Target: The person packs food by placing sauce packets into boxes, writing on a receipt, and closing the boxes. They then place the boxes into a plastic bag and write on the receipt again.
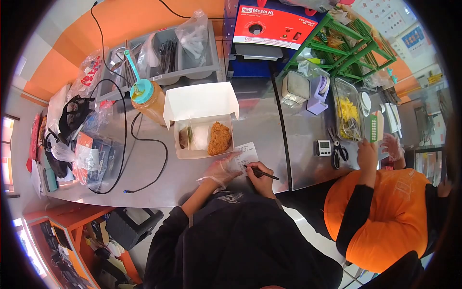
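The paper slip [248, 151] lies flat directly under the tip of the pen [250, 168], which the right hand [260, 177] pinches closed in a writing hold, and I judge the gloved left hand [220, 171], pressing open-palmed just beside that grip, should pin it firmly so strokes cannot drag it.

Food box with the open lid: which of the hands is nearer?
Left. The gloved left hand lies on the paper slip just below the food box and its front edge; the right hand, gripping a pen, is farther right and nearer the body.
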Tool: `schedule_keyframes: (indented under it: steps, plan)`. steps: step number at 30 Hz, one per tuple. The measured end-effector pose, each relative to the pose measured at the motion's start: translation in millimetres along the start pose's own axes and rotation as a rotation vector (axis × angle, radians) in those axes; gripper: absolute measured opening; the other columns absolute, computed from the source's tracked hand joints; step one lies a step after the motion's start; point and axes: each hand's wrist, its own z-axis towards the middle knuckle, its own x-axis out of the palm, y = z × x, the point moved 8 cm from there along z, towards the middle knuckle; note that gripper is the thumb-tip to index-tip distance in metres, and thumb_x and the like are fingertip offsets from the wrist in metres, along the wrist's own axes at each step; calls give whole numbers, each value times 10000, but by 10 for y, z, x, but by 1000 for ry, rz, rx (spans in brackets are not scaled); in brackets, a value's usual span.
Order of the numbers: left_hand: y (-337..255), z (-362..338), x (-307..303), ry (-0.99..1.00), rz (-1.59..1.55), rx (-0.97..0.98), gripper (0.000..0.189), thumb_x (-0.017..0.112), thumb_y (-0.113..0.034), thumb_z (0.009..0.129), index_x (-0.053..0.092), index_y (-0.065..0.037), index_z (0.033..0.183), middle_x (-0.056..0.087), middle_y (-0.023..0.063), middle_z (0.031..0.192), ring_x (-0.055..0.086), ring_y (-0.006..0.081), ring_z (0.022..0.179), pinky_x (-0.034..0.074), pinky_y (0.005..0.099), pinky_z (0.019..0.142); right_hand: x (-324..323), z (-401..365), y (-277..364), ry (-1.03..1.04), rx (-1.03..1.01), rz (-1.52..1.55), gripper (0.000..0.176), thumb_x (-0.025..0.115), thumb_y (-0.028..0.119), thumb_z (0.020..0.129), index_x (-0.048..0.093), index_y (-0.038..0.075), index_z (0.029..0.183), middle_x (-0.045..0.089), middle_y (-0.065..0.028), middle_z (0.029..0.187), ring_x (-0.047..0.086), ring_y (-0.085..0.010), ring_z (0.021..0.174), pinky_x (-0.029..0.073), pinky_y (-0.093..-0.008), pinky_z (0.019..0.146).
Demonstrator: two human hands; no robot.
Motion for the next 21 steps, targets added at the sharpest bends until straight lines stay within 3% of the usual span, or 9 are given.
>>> schedule_keyframes:
  steps: [8, 19, 21]
  plan:
    - [-89, -41, -59, 41, 54, -60, 719, 745, -365, 759, 426, -218, 1386, 531, 101, 1355, 549, 325, 1192, 450, 391, 991, -29, 4, -19, -82, -6, -2, 120, 692, 99, 826, 659, 16, 906, 682, -76, 763, 634, -112, 693, 494, -260, 646]
    - [-1, -3, 0, 2, 43, 6, 710, 739, -359, 770, 421, -216, 1388, 541, 91, 1345, 561, 313, 1178, 456, 390, 980, -21, 12, -46, -58, -37, -11, 134, 682, 102, 850, 652, 9, 942, 684, -70, 790, 641, -116, 727, 497, -248, 666]
    - [-5, -9, -6, 0, 43, 10, 709, 740, -353, 770, 421, -213, 1389, 541, 95, 1345, 558, 315, 1181, 455, 389, 983, -23, 6, -109, -58, 44, 190, 126, 660, 99, 879, 638, 6, 960, 677, -62, 803, 613, -102, 692, 478, -229, 636]
